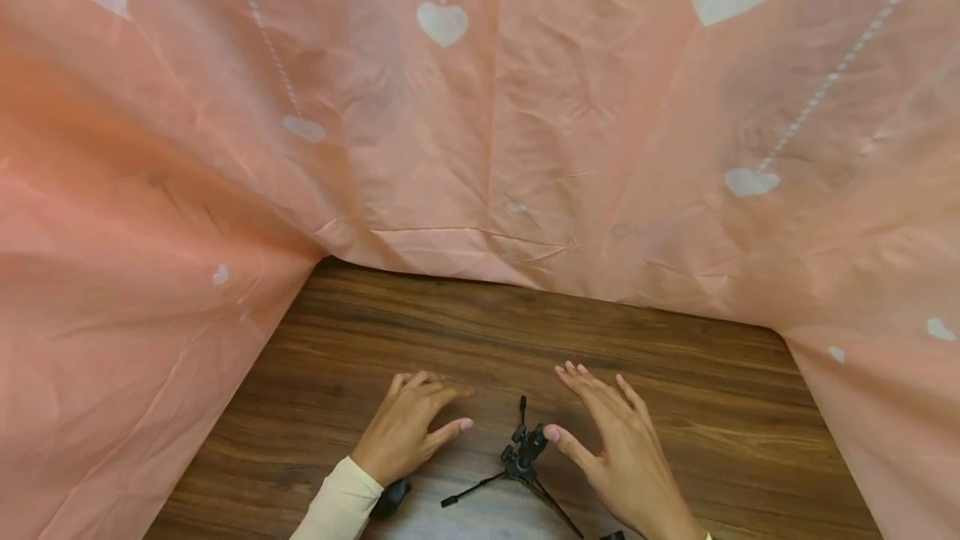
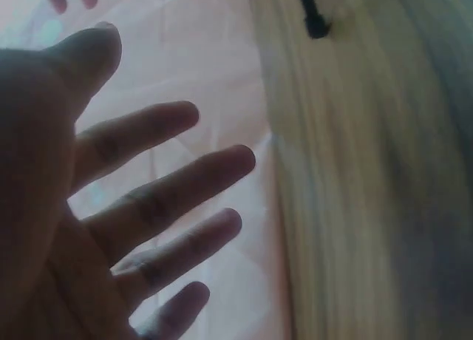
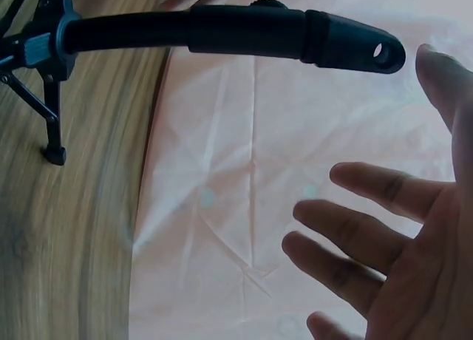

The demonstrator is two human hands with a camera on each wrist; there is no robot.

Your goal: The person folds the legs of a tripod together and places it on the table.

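Note:
A small black tripod (image 1: 519, 463) stands upright on the wooden table, its thin legs spread. My left hand (image 1: 405, 427) hovers to the left of it, fingers extended and apart from it, holding nothing. On the other side is my right hand (image 1: 622, 452), fingers spread and the thumb close to the tripod's top; whether they touch is unclear in the head view. In the right wrist view a gap shows between the thumb (image 3: 443, 77) and the holed tip of the tripod's column (image 3: 247, 31). The left wrist view catches only one tripod foot (image 2: 318, 27).
Pink fabric (image 1: 420, 123) printed with pale hearts hangs behind and on both sides of the wooden table (image 1: 420, 323). A dark object (image 1: 390, 498) shows by the left wrist, and part of another dark item (image 1: 612, 535) appears at the bottom edge near the right wrist.

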